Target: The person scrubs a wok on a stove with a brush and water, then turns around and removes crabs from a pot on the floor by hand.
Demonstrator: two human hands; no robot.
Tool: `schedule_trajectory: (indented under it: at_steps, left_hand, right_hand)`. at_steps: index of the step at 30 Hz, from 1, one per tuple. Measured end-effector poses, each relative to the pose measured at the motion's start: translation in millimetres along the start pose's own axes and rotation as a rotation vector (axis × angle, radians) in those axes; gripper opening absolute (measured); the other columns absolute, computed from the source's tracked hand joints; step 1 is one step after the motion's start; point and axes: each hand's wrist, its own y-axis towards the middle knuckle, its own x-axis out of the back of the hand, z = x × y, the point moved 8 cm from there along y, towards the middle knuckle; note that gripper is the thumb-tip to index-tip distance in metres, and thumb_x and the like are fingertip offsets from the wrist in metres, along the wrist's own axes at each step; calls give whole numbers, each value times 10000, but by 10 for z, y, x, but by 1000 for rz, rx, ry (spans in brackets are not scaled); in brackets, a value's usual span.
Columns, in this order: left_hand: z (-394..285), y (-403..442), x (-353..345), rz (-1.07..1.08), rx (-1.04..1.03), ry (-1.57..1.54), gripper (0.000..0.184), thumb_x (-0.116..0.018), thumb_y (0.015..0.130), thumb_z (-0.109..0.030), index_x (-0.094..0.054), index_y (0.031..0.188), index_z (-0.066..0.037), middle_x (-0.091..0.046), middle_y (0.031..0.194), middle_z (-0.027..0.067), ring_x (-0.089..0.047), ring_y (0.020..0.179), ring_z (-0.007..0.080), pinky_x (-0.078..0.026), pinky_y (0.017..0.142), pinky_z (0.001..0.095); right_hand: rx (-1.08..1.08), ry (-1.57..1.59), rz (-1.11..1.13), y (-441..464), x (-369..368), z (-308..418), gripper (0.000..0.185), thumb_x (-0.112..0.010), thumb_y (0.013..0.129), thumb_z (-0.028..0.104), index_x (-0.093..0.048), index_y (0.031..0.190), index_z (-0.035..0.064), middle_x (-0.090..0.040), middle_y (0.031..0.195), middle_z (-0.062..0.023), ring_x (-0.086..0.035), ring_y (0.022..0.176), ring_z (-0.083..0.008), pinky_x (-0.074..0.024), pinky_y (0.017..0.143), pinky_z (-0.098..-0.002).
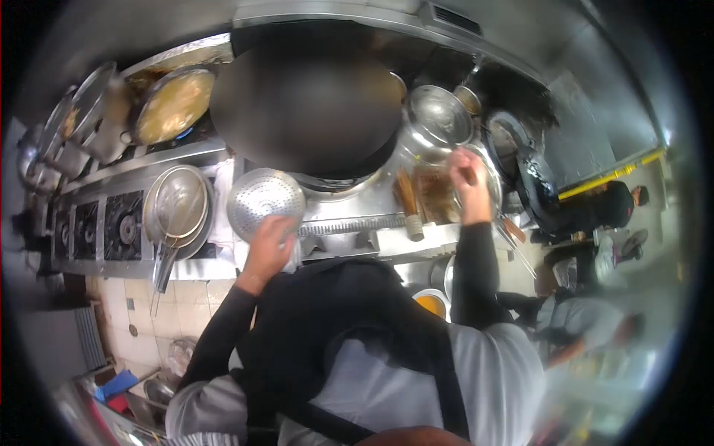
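Note:
My left hand (269,249) is at the near rim of a round perforated skimmer (265,201), fingers curled, with a white cloth (294,258) under and beside it. Whether those fingers also touch the skimmer is hard to tell. My right hand (470,178) is raised near a shiny metal bowl (440,114), its fingers drawn together; anything between them is too small to make out. Below it and to its left are a brown-looking tray (437,193) and a bundled bamboo brush (409,207). A large dark wok (305,104), heavily blurred, fills the middle of the range.
A pan of yellowish bubbling liquid (176,105) sits over a blue flame at left. Stacked strainers (178,204) lie beside the burners (123,223). A container of orange contents (431,303) is below the counter. Another person (587,320) is at the right.

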Motion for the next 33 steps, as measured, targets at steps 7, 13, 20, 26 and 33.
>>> schedule_trajectory:
  at_steps: [7, 13, 20, 26, 33]
  left_hand:
    - [-393, 894, -796, 103, -201, 160, 441, -712, 902, -199, -673, 1306, -27, -651, 1276, 164, -573, 1251, 361, -463, 1071, 464]
    - [-55, 1400, -1598, 362, -140, 316, 217, -623, 949, -184, -756, 1049, -45, -720, 1115, 162, -650, 1106, 358, -479, 999, 484]
    - [-23, 1423, -1587, 269, -90, 216, 184, -598, 946, -154, -753, 945, -54, -735, 1027, 152, -671, 1052, 337, -488, 939, 469]
    - [-54, 1388, -1497, 247, -69, 208, 217, -624, 947, -162, -756, 1077, -50, -711, 1098, 146, -638, 1095, 328, -485, 928, 465]
    - [-259, 910, -652, -17, -51, -59, 523, -717, 886, -146, -619, 1389, -42, -634, 1253, 161, -594, 1172, 370, -474, 1025, 472]
  right_hand:
    - [-144, -93, -14, -953, -416, -588, 164, -466, 1082, 94, -470, 960, -15, -517, 758, -74, -498, 527, -103, -461, 406, -204]
    - [-116, -439, -114, -1126, -313, -983, 321, -510, 1025, 17, -489, 1345, 35, -548, 799, -58, -476, 529, -81, -376, 369, -183]
    - [167, -1407, -199, -907, -335, -724, 608, -497, 1013, 11, -319, 1592, 60, -566, 817, -71, -504, 524, -103, -414, 396, -258]
    - [539, -2317, -507, 569, 172, 282, 620, -513, 979, 105, -352, 1552, -67, -724, 1043, -242, -729, 679, -298, -581, 563, -464]
    - [231, -503, -494, 1326, 598, 253, 177, -455, 964, 19, -481, 798, 74, -487, 656, -38, -509, 498, -152, -466, 452, -259]
